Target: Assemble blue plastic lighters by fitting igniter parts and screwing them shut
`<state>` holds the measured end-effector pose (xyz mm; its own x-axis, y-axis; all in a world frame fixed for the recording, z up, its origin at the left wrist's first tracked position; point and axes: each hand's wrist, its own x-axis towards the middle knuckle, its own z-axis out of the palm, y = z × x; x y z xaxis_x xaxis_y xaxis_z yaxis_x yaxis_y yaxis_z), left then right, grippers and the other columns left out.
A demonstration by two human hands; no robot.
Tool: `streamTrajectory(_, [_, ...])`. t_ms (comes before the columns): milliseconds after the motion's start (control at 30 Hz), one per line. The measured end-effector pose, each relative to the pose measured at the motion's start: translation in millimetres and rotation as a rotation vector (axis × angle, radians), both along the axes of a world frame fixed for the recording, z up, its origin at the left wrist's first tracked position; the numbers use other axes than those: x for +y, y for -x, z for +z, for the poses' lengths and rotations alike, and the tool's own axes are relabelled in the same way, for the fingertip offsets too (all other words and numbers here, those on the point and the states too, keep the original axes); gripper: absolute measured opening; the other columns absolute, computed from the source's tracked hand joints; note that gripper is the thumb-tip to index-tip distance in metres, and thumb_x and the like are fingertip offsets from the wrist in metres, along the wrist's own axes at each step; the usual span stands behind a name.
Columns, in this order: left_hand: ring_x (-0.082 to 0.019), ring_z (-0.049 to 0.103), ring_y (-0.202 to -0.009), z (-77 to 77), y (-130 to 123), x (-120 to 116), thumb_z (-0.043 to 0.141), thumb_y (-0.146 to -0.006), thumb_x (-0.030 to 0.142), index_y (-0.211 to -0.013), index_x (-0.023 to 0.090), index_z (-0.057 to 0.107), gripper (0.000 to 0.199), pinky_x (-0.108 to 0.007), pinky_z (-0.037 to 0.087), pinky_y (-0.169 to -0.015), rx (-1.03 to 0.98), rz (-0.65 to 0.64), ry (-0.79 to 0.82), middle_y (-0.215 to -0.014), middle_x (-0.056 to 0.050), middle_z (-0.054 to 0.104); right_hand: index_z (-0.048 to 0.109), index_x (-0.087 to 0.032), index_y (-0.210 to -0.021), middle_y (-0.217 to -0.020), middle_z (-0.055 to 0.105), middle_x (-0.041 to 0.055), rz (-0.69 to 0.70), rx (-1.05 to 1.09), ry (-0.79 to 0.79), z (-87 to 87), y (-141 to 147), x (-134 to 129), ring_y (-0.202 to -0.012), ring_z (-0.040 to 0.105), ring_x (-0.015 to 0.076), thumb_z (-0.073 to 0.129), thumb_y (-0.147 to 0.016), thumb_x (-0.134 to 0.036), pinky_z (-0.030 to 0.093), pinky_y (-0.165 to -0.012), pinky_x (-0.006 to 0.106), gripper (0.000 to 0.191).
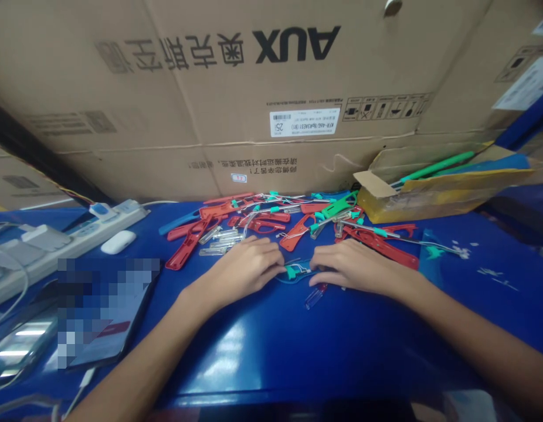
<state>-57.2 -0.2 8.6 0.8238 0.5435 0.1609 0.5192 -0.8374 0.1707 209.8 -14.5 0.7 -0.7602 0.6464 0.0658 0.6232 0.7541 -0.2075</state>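
Observation:
My left hand (255, 262) pinches the left end of a small blue plastic casing (293, 280) low over the table. It looks like half of a long-nosed lighter shell, with a green trigger piece (291, 272) and thin white wires in it. At its other end are the closed fingers of my right hand (342, 265), thumb below; what they grip there is partly hidden. Just below my right thumb a clear tube-like piece with a red end (315, 296) lies on the table. Behind my hands are red casing halves (187, 243) and several clear fuel tanks (223, 240).
A taped carton (425, 196) holding green and blue parts stands at the back right, before a big cardboard box (236, 117). On the left are a power strip (91, 228), a white earbud case (118, 241) and a phone (117, 322) on the blue table (271, 351).

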Motion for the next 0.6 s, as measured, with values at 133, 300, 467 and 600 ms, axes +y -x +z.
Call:
streamTrajectory(133, [-0.017,0.060,-0.081,-1.2,-0.8,0.9,0.058,-0.100,0.029,-0.092,0.018,0.066,0.016,-0.034,0.043,-0.078,-0.001,0.012,-0.005,-0.087,-0.001,0.066,0.069,-0.019,-0.092,-0.088,0.070,0.0021,-0.011,-0.001,0.029,0.8,0.3,1.7,-0.072,0.064,0.0163,0.057,-0.099,-0.046,0.036,-0.062,0.027,0.030])
streamTrajectory(300, [-0.017,0.060,-0.079,0.7,1.1,1.5,0.058,-0.100,0.027,-0.090,0.017,0.066,0.016,-0.034,0.043,-0.075,0.036,0.030,0.005,-0.086,-0.002,0.066,0.069,-0.019,-0.093,-0.090,0.071,0.0020,-0.014,0.011,0.055,1.0,0.2,2.1,-0.075,0.065,0.0164,0.057,-0.100,-0.043,0.039,-0.065,0.028,0.027])
streamTrajectory(467, [-0.017,0.060,-0.078,3.5,1.1,-0.8,0.058,-0.099,0.025,-0.089,0.017,0.066,0.015,-0.034,0.043,-0.073,0.051,0.042,0.023,-0.086,-0.002,0.067,0.069,-0.020,-0.093,-0.091,0.071,0.0016,-0.022,0.032,0.058,-0.3,0.2,1.2,-0.075,0.065,0.0161,0.057,-0.100,-0.042,0.040,-0.065,0.028,0.026])
streamTrajectory(600, [-0.018,0.061,-0.080,2.4,-0.6,-2.3,0.057,-0.100,0.027,-0.089,0.017,0.066,0.017,-0.034,0.043,-0.075,0.036,0.047,0.024,-0.086,-0.002,0.067,0.068,-0.020,-0.092,-0.090,0.071,0.0020,-0.015,0.022,0.045,-0.9,0.3,1.2,-0.074,0.065,0.0161,0.057,-0.100,-0.042,0.039,-0.064,0.028,0.027])
